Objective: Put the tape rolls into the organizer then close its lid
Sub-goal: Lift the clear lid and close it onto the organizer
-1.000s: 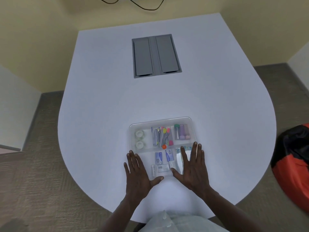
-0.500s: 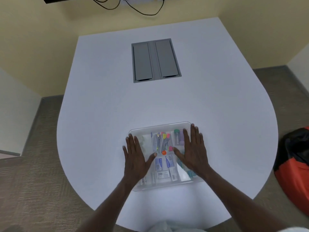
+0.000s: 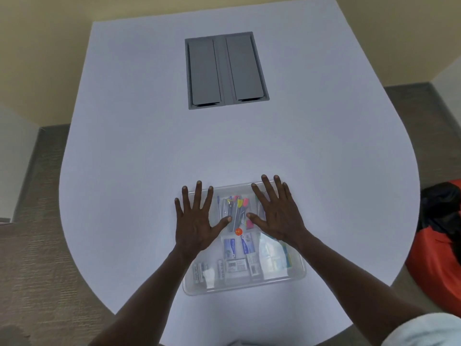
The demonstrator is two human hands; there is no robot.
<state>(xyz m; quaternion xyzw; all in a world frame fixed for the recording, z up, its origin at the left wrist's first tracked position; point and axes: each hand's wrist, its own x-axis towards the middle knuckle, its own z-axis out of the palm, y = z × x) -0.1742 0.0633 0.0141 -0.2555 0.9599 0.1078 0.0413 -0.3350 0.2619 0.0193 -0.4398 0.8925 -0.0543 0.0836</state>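
Both hands, the left hand (image 3: 197, 222) and right hand (image 3: 277, 213), lie flat with spread fingers on the clear organizer (image 3: 245, 287) lid.

The table (image 3: 129, 151) lies bare from 9 through 3 o'clock. Only the grey hatch (image 3: 225, 71) sits at 12, flush.

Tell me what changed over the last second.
Both hands slid forward along the clear lid of the organizer: from its near edge to its far end. The left hand and right hand lie flat, fingers spread, gripping nothing. The organizer stayed in place on the white table.
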